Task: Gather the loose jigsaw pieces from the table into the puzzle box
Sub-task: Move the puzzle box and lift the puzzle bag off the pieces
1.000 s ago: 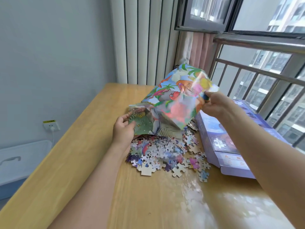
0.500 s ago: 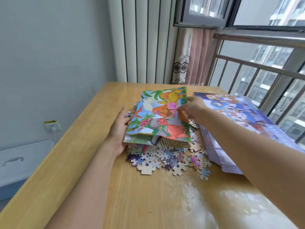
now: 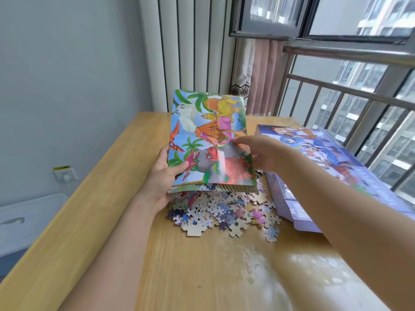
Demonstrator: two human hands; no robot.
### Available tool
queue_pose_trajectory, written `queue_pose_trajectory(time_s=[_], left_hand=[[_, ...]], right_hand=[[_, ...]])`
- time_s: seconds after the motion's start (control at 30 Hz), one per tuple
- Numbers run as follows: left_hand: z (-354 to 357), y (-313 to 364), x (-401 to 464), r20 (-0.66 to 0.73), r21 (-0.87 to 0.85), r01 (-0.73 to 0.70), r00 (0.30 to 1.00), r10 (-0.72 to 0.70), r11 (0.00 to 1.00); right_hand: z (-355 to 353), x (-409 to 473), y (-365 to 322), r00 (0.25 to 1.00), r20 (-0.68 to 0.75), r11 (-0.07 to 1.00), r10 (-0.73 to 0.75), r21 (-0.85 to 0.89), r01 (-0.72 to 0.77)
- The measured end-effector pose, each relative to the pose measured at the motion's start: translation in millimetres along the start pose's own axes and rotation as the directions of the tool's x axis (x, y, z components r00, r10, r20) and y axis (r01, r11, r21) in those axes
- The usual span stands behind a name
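1. The pieces (image 3: pixel 224 212) lie heaped at frame centre on the table (image 3: pixel 202 277), partly under a dinosaur-print bag (image 3: pixel 208 140).
2. The left hand (image 3: pixel 164 176) grips the bag's lower left edge, thumb on its face.
3. The right hand (image 3: pixel 262 151) is blurred against the bag's right side; its grip cannot be told.
4. The box (image 3: pixel 292 198) sits right of the heap.
5. Pieces look light, stiff and prone to scatter; likely best scooped in cupped handfuls from the heap's edges.
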State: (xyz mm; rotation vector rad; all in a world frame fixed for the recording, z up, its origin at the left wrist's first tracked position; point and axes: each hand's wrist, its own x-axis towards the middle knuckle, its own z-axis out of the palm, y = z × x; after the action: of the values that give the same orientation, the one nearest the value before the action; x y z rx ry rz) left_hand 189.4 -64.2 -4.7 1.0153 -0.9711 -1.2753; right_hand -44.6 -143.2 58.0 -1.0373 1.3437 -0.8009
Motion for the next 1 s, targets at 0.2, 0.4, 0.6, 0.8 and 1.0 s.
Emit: queue_pose_trajectory(time_s=[0.2,0.4,0.6,0.8,1.0], left_hand=[[2.0,5.8,-8.8,0.086,-0.039,0.022,0.996,-0.019,0.999],[10.1,-5.3,-18.0,-0.01,-0.089,0.047,0.999,-0.048,0.995],[30.8,-0.2,-39.2,-0.049,0.284,-0.129,0.988,0.149,0.95],[72.0,29.3,-56.6,0.009,0.069,-0.109,0.994,0.109,0.992],[119.6,9.4,-77.4,0.214,0.392,-0.256,0.96,0.183,0.883]], right_hand=[[-6.2,-32.1,4.4,0.994,0.056,0.979,-0.097,0.183,0.085],[-9.6,-63.2,37.8,0.979,0.085,0.981,-0.184,0.085,0.177],[-6.2,-84.8,56.6,0.951,-0.102,0.956,-0.293,-0.035,0.291],[-38.3,-111.7,48.3,0.914,-0.176,0.924,-0.365,0.048,0.379],[-126.7,-156.6,55.5,0.896,-0.301,0.904,-0.327,0.178,0.39]])
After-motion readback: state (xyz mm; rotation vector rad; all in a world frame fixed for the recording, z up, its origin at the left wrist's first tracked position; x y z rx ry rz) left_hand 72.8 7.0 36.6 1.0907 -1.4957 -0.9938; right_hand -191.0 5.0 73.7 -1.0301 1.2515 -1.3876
